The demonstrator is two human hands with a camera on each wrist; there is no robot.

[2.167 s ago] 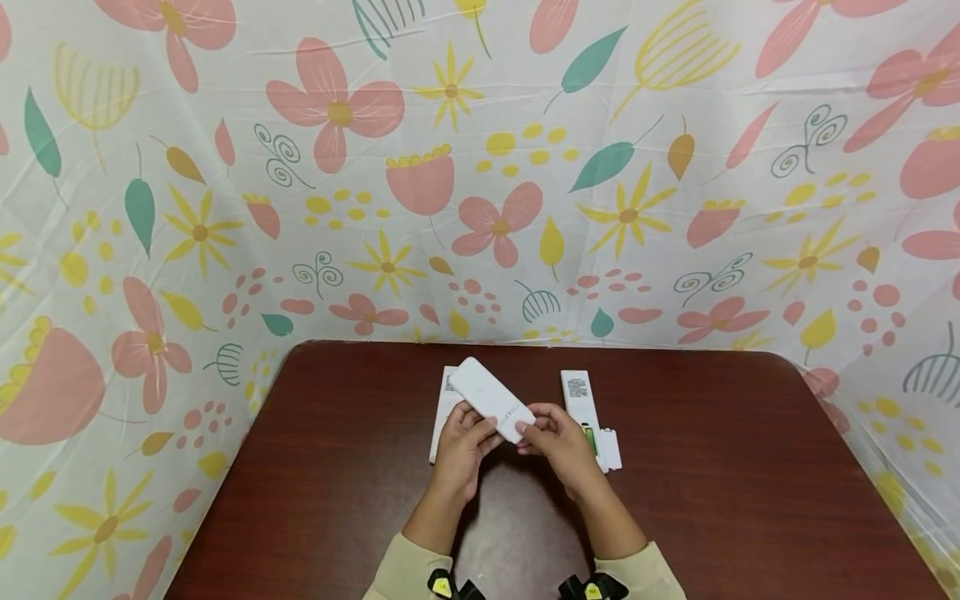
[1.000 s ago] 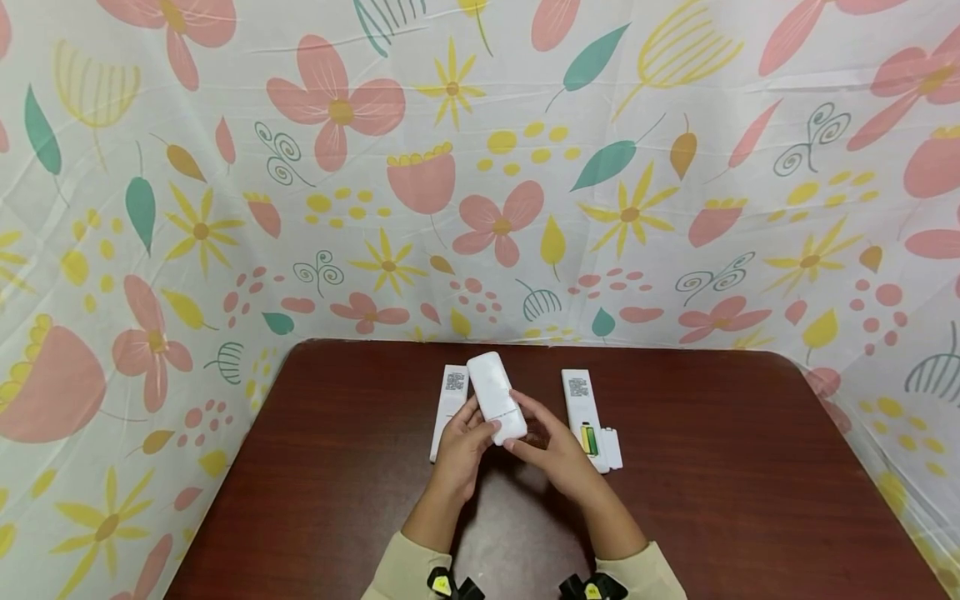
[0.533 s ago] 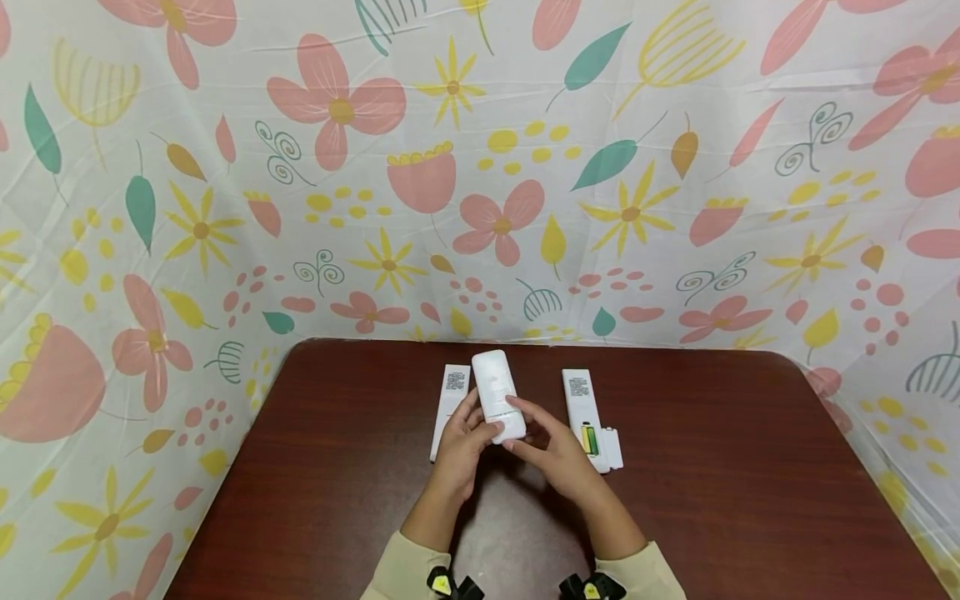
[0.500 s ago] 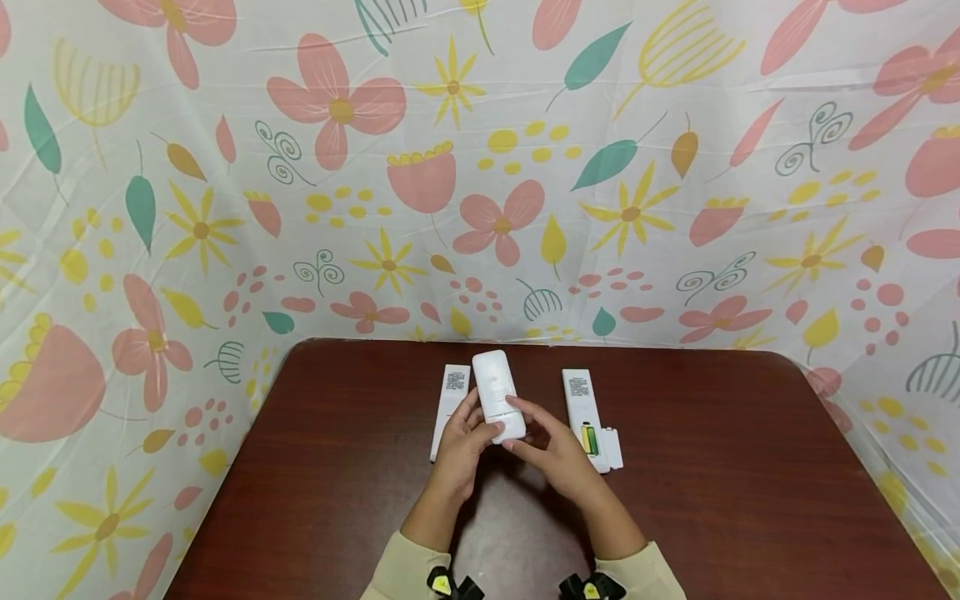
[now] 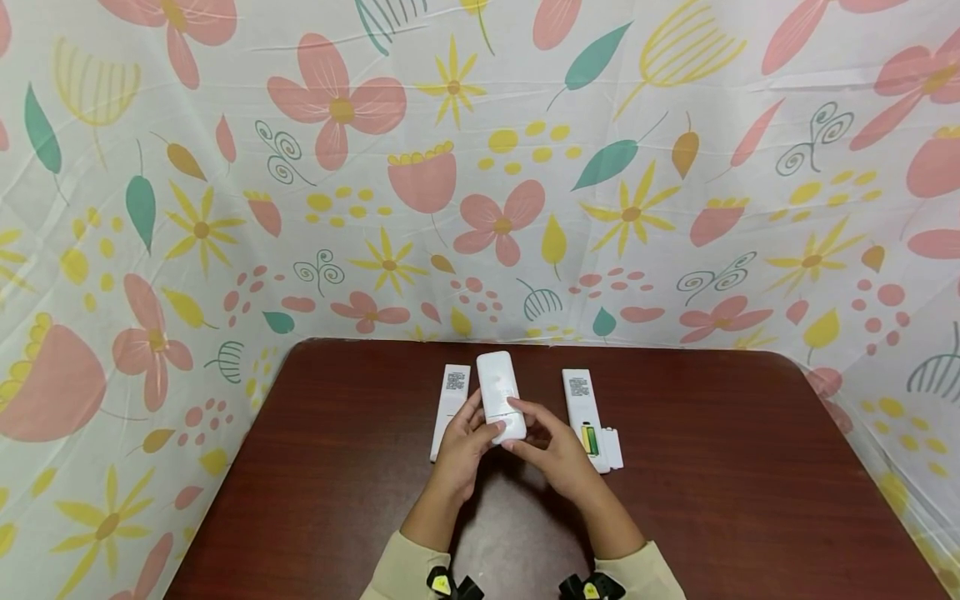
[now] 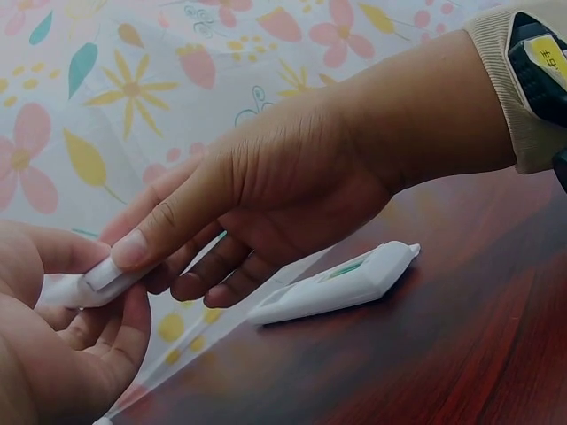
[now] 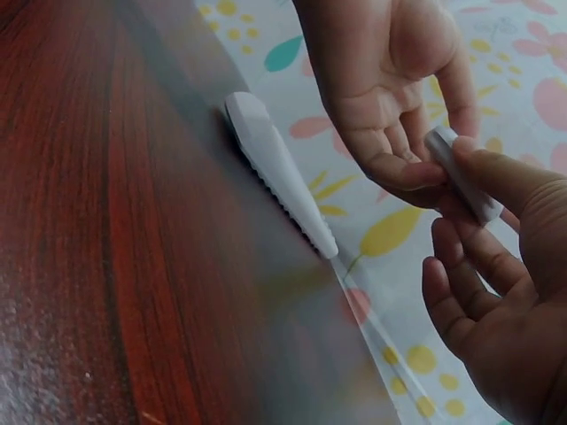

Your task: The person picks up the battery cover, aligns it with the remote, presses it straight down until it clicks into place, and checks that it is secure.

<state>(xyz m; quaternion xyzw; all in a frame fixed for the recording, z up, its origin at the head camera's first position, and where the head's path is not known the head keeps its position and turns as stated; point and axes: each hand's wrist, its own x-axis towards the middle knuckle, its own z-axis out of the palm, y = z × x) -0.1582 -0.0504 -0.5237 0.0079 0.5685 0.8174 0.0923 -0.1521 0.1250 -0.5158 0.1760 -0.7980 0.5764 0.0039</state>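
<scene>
Left hand (image 5: 461,446) and right hand (image 5: 558,450) pinch white remote (image 5: 497,385); long axis points forward, far end leaning slightly left.

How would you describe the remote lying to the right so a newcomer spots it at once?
On the dark wooden table, in front of the patterned cloth, look just beyond the right hand. A slim white remote lies there, printed label up. Unlike the leftmost remote and the held white device, its bay is open, showing green and yellow, with a white cover piece beside it.
</scene>
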